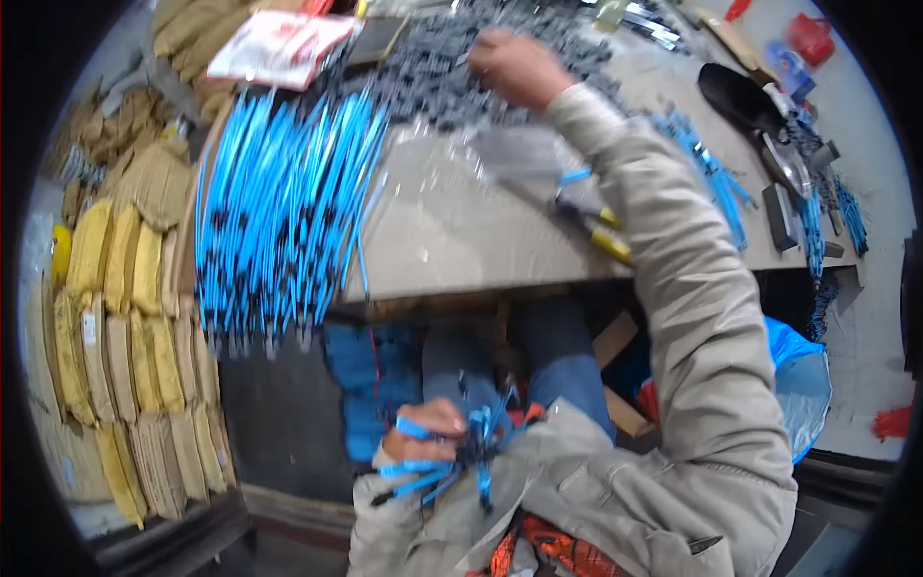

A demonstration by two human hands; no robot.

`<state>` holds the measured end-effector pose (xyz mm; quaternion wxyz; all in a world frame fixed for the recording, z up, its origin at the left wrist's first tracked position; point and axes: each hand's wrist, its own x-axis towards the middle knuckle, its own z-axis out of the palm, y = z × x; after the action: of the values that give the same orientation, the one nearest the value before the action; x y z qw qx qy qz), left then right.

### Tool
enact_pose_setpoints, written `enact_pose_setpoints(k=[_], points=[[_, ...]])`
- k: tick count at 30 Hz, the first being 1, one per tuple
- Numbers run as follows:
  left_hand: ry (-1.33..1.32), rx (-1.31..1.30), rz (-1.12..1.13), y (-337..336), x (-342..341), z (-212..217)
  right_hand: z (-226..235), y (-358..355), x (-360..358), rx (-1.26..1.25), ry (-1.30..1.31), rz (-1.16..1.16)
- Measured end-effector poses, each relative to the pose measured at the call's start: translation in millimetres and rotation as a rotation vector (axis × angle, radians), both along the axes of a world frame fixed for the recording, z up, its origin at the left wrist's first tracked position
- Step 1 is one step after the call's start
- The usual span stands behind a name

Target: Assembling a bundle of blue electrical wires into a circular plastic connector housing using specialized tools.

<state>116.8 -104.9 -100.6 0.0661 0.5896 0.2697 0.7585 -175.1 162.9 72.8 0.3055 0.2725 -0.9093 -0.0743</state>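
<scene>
Low in front of my body, my left hand (430,430) is closed around a bunch of short blue cables (481,452) with black ends, which fan out in several directions. My right hand (517,65) is stretched far across the table, over a wide spread of small dark grey plastic parts (423,79). Its fingers are bent together at the edge of those parts, and what they pinch, if anything, is too small to make out. A thick row of long blue cables (288,192) with black fittings lies at the table's left, its ends hanging over the front edge.
Yellow-handled pliers (604,236) lie under my right forearm, beside a clear plastic bag (519,154). A white and red packet (284,46) is at the back left. More blue cables (707,159) lie to the right. Stacked yellow-brown packages (135,356) stand left of the table.
</scene>
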Motion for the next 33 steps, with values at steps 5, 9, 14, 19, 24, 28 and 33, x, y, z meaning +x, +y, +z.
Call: enact_pose_setpoints(k=[5, 9, 14, 19, 24, 28, 33], points=[[-0.664, -0.505, 0.143, -10.6, 44.7, 59.6, 13.6, -36.6, 154.8, -1.306, -1.224, 0.796], [-0.661, -0.559, 0.149, -5.9, 46.6, 70.9, -16.8, -62.3, 245.1, -1.606, -1.62, 0.599], [-0.641, -0.626, 0.094, 1.1, 73.8, 78.4, -44.1, -89.2, 306.9, -1.961, -1.496, 1.14], [-0.499, -0.629, 0.188, 3.8, 82.4, 85.4, -45.7, -94.3, 328.3, -1.894, -1.272, 1.285], [-0.488, -0.71, 0.258, 4.7, 84.9, 92.2, -52.3, -73.0, 337.9, -1.429, -1.337, 1.15], [-0.621, -0.775, 0.252, 6.5, 85.1, 94.9, -60.9, -65.8, 324.3, -1.053, -1.341, 1.268], [-0.48, -0.703, 0.394, 11.2, 85.8, 80.8, -61.3, -71.4, 342.6, -1.65, -1.503, 1.014]])
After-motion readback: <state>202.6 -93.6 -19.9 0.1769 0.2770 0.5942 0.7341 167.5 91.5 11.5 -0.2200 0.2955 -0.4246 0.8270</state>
